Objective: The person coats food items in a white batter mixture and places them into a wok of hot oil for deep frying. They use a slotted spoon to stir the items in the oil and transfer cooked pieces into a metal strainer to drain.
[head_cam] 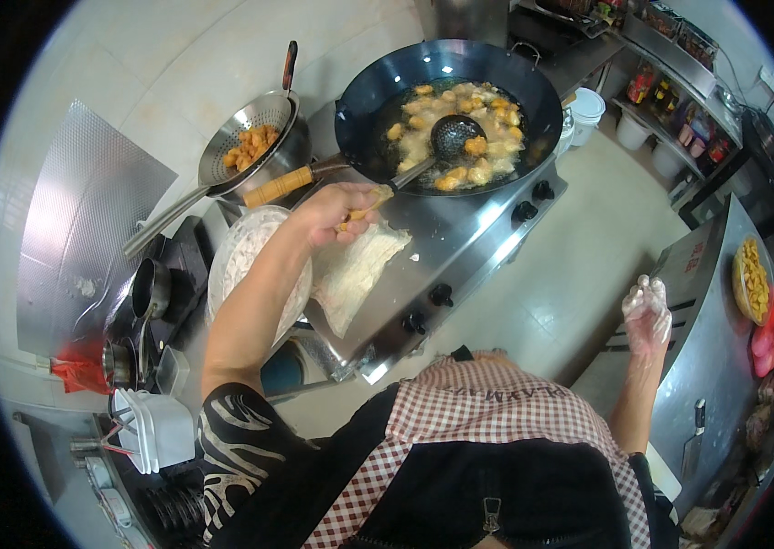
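Note:
My left hand (340, 214) is closed around the wooden handle of a perforated metal ladle (457, 136). Its dark bowl rests in the oil of a large black wok (359, 130), with a browned piece in it. Many battered, golden pieces (452, 180) fry in bubbling oil around the ladle. Below my left hand, a flour-dusted cloth or sheet (359, 274) lies on the steel stove. Partly behind my left forearm is a bowl of white, floury pieces (249, 240). White-coated and loosely curled, my right hand (646, 316) is held away from the stove, nothing visible in it.
A metal strainer of fried pieces (212, 161) rests over a pot left of the wok. The wok's wooden handle (280, 187) points left. Knobs (442, 295) line the stove front. On the right counter (709, 343) are a bowl of yellow pieces (752, 281) and a cleaver (694, 439).

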### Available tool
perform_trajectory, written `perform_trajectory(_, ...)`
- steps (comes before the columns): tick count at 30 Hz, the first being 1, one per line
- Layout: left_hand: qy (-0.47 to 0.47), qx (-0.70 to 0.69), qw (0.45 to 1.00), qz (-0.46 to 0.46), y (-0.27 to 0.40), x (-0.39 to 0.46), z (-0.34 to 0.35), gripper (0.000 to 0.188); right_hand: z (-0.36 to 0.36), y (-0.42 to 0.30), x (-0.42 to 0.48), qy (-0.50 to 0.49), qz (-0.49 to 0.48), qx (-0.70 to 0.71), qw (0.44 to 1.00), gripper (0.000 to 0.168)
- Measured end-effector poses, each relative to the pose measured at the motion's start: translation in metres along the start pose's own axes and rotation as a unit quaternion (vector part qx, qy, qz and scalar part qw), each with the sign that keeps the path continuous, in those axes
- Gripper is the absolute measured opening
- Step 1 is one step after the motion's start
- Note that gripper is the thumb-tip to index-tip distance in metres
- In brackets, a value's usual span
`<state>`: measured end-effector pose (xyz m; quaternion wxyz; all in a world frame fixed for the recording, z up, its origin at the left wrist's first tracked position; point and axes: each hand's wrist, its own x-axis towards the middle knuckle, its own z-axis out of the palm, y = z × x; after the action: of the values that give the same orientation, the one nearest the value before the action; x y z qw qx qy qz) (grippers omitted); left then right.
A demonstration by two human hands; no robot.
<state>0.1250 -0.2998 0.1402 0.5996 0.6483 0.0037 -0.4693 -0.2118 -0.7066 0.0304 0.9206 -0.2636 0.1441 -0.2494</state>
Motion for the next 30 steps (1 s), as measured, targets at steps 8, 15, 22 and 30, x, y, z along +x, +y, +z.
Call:
perform_trajectory(8,0.004,-0.002,1.000,0.006,0.001,-0.011,0.010,0.040,0.002,-0.001,0.000,0.008,0.001,-0.003,1.000,0.023)
perform_trajectory(15,0.003,-0.128,0.992,0.011,-0.013,-0.004,-0.021,0.032,-0.015,0.003,0.011,0.046,-0.002,0.010,0.999,0.028)
perform_trajectory(22,-0.091,-0.269,0.949,0.133,-0.019,-0.043,-0.047,0.042,0.011,0.015,0.028,-0.014,0.026,-0.010,1.000,0.024)
perform_trajectory(30,0.195,-0.185,0.917,0.295,-0.005,-0.122,-0.118,0.034,0.047,0.029,0.028,-0.019,0.042,-0.016,0.999,0.021)
